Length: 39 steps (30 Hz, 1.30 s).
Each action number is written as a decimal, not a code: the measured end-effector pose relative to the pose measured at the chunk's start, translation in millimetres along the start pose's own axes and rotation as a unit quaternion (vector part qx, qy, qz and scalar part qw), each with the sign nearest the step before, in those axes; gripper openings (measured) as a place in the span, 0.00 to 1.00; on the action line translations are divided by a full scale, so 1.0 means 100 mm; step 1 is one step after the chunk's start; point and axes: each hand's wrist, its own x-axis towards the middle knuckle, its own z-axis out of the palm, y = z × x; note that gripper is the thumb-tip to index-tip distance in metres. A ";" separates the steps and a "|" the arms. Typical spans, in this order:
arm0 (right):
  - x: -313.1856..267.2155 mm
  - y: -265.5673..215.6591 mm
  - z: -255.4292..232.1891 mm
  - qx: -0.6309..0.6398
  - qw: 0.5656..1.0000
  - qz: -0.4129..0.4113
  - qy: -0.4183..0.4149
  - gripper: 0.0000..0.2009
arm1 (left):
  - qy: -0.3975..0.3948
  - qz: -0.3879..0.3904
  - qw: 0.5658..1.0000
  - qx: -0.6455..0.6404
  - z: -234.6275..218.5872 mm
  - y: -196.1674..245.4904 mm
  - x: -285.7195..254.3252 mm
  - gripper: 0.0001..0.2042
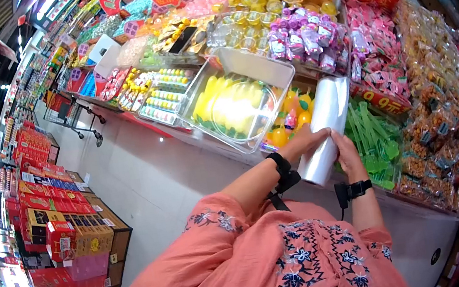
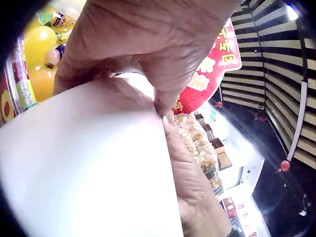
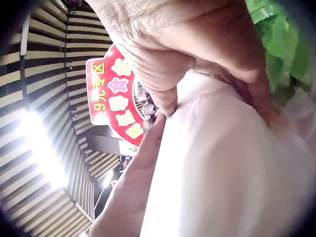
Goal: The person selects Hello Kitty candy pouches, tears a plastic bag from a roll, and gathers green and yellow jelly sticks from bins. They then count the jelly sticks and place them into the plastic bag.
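Note:
A thick white roll of plastic bags [image 1: 328, 106] lies at a slant over the front edge of the candy display. My left hand [image 1: 304, 143] grips it from the left, and my right hand [image 1: 347, 154] grips it from the right, with the thumbs close together. Seen from the left wrist, the curled fingers and thumb of the left hand [image 2: 148, 39] pinch the white film [image 2: 98, 163]. In the right wrist view the right hand [image 3: 197, 44] has its thumb and fingers bent over the film [image 3: 212, 148], with part of the fingers hidden behind it.
A clear bin of yellow packets [image 1: 228, 97] stands left of the roll, beside orange and yellow fruit-shaped candies [image 1: 295, 107]. Green plastic items [image 1: 372, 137] lie to the right. Wrapped snacks [image 1: 435, 130] fill the far right. Red gift boxes [image 1: 60, 240] stand across the aisle.

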 end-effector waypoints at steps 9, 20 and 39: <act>-0.21 -0.12 0.15 -0.033 0.998 -0.042 0.025 0.30 | -0.068 0.071 0.978 -0.184 0.05 0.15 -0.24 0.35; -1.13 -0.79 0.67 -0.117 0.977 -0.171 0.058 0.31 | -0.079 0.142 0.955 -0.246 0.01 0.79 -0.86 0.36; -1.40 -1.03 0.98 -0.158 0.973 -0.160 -0.052 0.14 | -0.108 0.048 0.913 -0.391 -0.50 0.81 -2.03 0.38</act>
